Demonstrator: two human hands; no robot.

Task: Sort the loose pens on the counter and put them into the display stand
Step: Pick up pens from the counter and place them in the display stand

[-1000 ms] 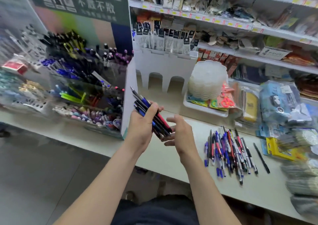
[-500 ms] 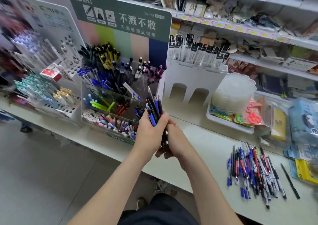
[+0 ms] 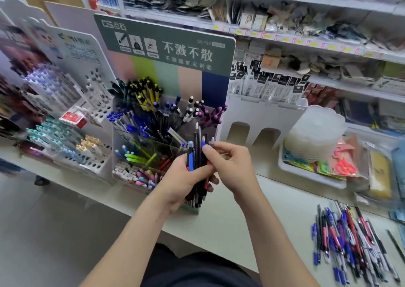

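Pens (image 3: 191,157) stand upright as a bundle in the left hand (image 3: 178,184), whose fingers wrap round their lower barrels, just in front of the display stand (image 3: 171,71). The right hand (image 3: 233,166) pinches near the top of one pen between thumb and forefinger. More loose pens (image 3: 350,245) lie in a heap on the table (image 3: 236,218), well off to the right. They look light, stiff and smooth-barrelled, so the bundle would likely fan out or slip if the grip slackens. A firm wrap round the middle suits the bundle. A fingertip pinch at the clip end suits drawing out a single pen.
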